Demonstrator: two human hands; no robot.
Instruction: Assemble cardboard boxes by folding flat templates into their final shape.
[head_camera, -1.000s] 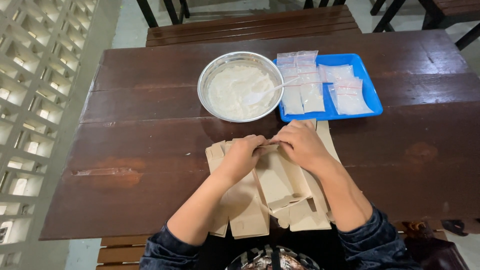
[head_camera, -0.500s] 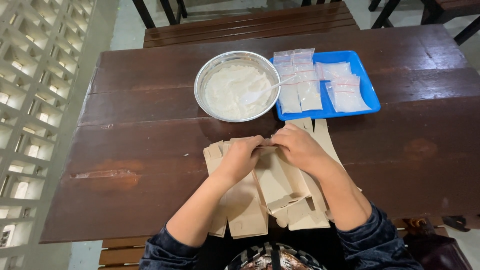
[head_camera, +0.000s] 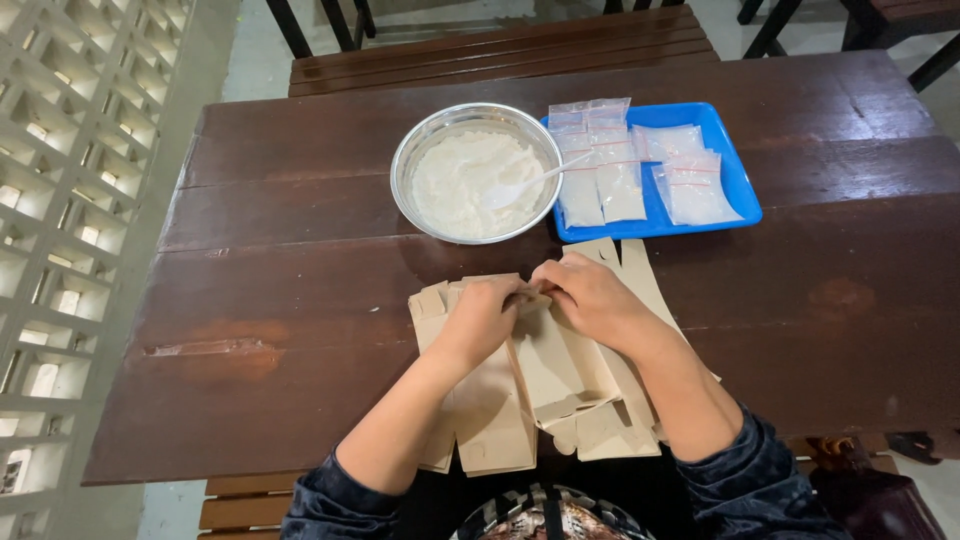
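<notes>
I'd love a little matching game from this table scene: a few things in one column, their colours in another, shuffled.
Things:
1. bowl
2. tray
3. cardboard boxes
4. table

Colours:
A. blue
B. dark brown
C. shiny silver
D. light tan

Pairs: 1-C, 2-A, 3-D, 4-B

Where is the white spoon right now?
In the head view, the white spoon rests in the metal bowl of white powder at table centre, handle leaning over the rim toward the blue tray.
</notes>
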